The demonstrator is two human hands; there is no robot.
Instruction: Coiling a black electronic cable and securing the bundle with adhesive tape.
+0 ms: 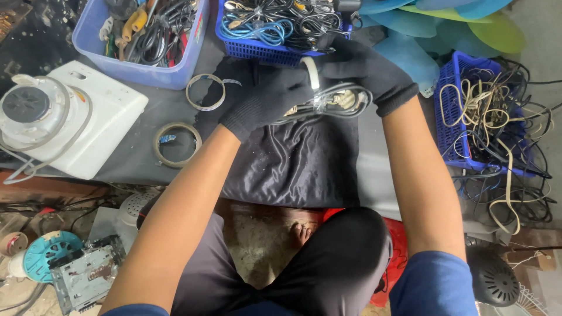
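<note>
upper centre of the frame: gloved left hand (266, 99) and right hand (363, 67), both closed around a coiled grey cable (336, 100) above the dark cloth (293, 164); a loosened grip would likely let the coil spring apart.

No screens or signs in view. A coiled grey cable bundle (328, 100) in clear plastic wrap sits gripped between the gloved left hand (266, 99) and right hand (366, 73). A tape ring (177, 144) down-left of the left hand carries a small blue label, too small to make out further.
</note>
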